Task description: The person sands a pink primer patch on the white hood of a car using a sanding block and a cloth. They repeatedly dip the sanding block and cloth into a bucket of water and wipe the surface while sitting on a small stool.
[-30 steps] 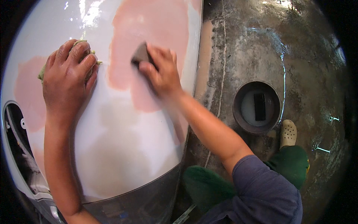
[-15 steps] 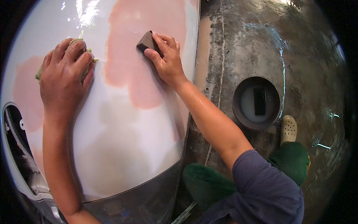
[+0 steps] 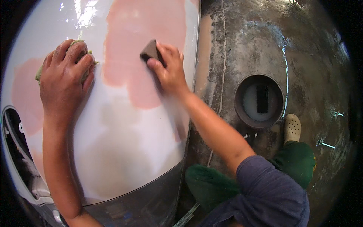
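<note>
A white vehicle body panel (image 3: 124, 159) with pink filler patches spreads out before me. On its large pink patch (image 3: 128, 49), my right hand (image 3: 172, 68) grips a grey-brown sanding block (image 3: 151, 51) and presses it to the surface. The hand is slightly smeared by motion. My left hand (image 3: 64, 75) rests on the panel to the left, its fingers wrapped round a damp, greenish cloth (image 3: 39, 73) that is partly hidden beneath it. Another pink patch (image 3: 26, 94) lies left of that hand.
On the wet concrete floor (image 3: 257, 45) to the right stands a dark round bucket (image 3: 242, 115) of cloudy water, with a black rectangular shape in it. An oval opening (image 3: 15, 140) cuts the panel at left. Dark trim (image 3: 147, 193) borders the near edge. My beige clog (image 3: 293, 126) is beside the bucket.
My right hand and the sanding block have moved slightly nearer to me across the pink patch. The left hand stays in place on the cloth.
</note>
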### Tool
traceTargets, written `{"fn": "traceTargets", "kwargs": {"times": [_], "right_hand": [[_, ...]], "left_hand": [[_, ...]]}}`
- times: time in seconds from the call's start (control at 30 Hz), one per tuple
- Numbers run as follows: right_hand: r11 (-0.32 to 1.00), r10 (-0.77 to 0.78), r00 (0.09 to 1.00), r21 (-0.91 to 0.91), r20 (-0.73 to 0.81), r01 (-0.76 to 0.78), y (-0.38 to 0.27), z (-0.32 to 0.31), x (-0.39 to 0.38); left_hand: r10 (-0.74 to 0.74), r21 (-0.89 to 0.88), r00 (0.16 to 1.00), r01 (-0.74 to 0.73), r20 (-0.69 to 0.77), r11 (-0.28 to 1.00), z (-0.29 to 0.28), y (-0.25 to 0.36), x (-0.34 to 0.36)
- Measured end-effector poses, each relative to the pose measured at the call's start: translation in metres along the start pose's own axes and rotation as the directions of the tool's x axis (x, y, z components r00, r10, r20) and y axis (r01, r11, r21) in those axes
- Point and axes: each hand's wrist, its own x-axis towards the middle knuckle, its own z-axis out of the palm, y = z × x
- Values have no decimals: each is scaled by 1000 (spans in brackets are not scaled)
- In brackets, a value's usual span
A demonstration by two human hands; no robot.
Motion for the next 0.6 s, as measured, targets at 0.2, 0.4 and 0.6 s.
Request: {"fn": "traceTargets", "kwargs": {"times": [0.2,0.4,0.6], "right_hand": [[999,27,998,-32,60,-25,-13,-15,-80],[999,31,999,-16,-41,-32,-5,9,35],[993,-108,992,-41,65,111,-33,-2,-69]], "left_hand": [[-8,-3,1000,8,-15,1000,-2,5,4],[-9,23,1000,9,-11,1000,0,1,3],[10,12,1000,-10,-10,1000,2,0,3]]}}
